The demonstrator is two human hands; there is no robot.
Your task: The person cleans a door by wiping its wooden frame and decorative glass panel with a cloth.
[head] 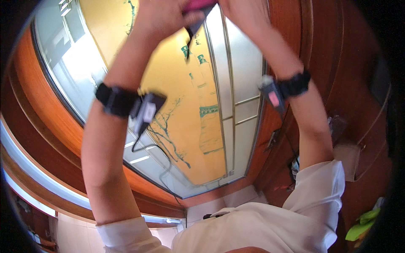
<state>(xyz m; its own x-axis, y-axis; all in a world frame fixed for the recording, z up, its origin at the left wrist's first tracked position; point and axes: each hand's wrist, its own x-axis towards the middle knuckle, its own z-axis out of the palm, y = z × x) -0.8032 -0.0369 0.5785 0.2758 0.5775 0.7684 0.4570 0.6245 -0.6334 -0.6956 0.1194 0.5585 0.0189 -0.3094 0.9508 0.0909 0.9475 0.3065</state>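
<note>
At the top edge, my left hand (166, 17) has its fingers closed around a magenta and dark object (202, 6), partly cut off by the frame. A dark, blurred pointed end of it hangs below the fingers. My right hand (242, 12) is raised close beside its right end; its fingers are out of the frame, so its grip cannot be seen. Black straps with small cabled devices circle both forearms. Behind the hands is a door's glass panel (177, 126) with a yellow section painted with branches and vases.
The wooden door frame (281, 28) surrounds the panel, with a metal handle (272, 139) at its right. A beige bag (348, 159) with a thin strap hangs at the right. Bright green material (362, 226) lies lower right. Pale floor tiles (74, 235) show at the lower left.
</note>
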